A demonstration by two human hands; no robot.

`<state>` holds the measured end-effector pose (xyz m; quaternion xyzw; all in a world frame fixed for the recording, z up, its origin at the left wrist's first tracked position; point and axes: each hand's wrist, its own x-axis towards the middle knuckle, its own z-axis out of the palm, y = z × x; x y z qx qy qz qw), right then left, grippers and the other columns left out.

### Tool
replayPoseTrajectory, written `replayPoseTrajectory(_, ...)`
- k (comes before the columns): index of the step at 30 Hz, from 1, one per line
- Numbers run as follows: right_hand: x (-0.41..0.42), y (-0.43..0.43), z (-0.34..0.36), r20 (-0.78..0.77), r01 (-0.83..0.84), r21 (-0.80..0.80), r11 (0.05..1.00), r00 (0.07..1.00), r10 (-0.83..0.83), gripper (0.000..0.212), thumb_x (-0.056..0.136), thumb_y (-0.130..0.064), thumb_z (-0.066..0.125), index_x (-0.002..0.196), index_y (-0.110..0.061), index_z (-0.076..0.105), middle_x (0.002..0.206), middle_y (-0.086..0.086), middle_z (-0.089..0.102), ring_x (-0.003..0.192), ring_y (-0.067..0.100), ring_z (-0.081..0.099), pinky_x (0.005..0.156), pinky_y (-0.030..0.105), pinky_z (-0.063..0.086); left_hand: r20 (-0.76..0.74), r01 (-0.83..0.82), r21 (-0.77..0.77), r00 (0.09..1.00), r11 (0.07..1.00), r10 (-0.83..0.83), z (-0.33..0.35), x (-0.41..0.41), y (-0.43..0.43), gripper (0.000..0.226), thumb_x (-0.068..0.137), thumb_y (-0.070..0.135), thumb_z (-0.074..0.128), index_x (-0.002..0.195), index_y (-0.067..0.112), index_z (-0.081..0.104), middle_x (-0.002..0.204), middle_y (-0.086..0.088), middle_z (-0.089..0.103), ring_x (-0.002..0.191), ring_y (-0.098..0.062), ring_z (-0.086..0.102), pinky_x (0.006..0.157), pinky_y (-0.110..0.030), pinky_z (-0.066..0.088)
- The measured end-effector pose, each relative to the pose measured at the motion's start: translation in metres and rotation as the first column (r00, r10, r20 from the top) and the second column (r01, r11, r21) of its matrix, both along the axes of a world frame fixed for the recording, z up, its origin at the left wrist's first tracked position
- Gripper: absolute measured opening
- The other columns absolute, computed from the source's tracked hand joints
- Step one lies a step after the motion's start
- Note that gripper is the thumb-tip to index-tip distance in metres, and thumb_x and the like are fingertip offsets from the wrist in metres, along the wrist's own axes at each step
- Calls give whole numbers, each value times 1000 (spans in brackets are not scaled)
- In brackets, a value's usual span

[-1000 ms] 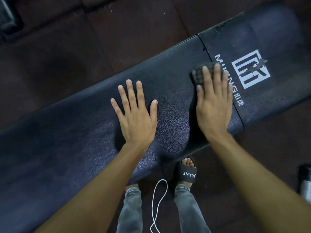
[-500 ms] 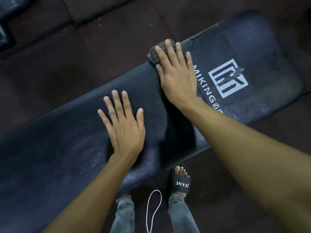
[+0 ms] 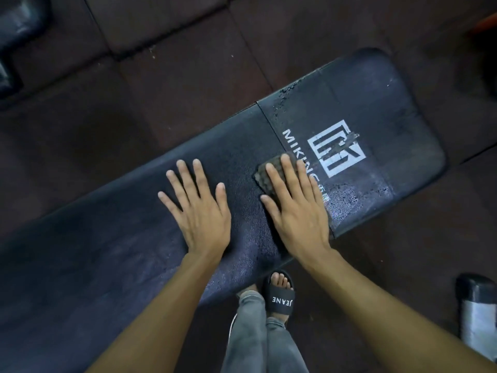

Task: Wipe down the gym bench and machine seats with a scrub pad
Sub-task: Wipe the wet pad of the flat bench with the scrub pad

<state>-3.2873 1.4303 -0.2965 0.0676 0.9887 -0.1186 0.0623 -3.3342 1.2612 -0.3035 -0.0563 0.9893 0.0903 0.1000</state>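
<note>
A long black padded gym bench [image 3: 115, 246] runs from lower left to upper right, with a white logo on its right-hand section. My right hand [image 3: 298, 208] lies flat on a dark textured scrub pad [image 3: 265, 175], pressing it onto the bench beside the seam; only the pad's far left corner shows past my fingers. My left hand [image 3: 200, 208] rests flat on the bench with fingers spread, holding nothing. Water droplets and wet streaks show near the seam and the logo.
Dark rubber floor tiles [image 3: 166, 76] surround the bench. My legs and a black slipper [image 3: 281, 300] stand under the bench's near edge. A grey metal part [image 3: 477, 313] sits at the lower right, and a dark padded piece [image 3: 16, 30] at the upper left.
My right hand slid the scrub pad to the bench's far edge, then back toward me near the seam. My left hand stayed flat on the bench.
</note>
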Motion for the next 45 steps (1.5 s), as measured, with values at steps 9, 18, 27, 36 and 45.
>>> replayPoseTrajectory(9,-34,5,23,-72,103,-183,978,990,-118,48,101,-28,46,148,-26,40,154,9,37,117,30,42,99,51,45,71,-10,60,997,998,6,10,-2,-3,67,98,52,13,157,20,5,165,-5,-4,151,-27,-10,120,-57,-2)
replayPoseTrajectory(18,-106,62,21,-105,-50,-77,996,994,41,50,100,-30,46,149,-27,38,158,2,34,126,28,40,99,44,41,8,218,65,976,974,-219,18,-25,62,64,100,48,25,156,19,17,164,-10,9,152,-28,4,121,-53,4)
replayPoseTrajectory(27,-160,91,-6,-52,-177,-17,984,983,176,49,104,-46,30,152,-35,32,162,-2,26,150,23,24,121,49,15,24,164,73,986,984,-166,13,-27,97,61,100,45,28,155,23,19,165,-4,8,152,-26,1,122,-51,4)
replayPoseTrajectory(36,-55,167,6,22,450,-33,892,893,-450,53,105,-45,28,156,-36,18,166,-3,8,153,21,8,122,53,11,29,163,87,986,983,-166,13,-25,97,60,102,43,32,156,24,15,165,-2,5,152,-24,-3,122,-52,5)
replayPoseTrajectory(45,-119,129,-2,2,-33,9,999,999,33,52,105,-43,26,156,-37,17,166,-2,10,153,23,9,121,52,7,33,170,58,985,984,-172,13,-26,97,60,101,45,28,156,23,14,165,-3,4,152,-23,-3,123,-50,3)
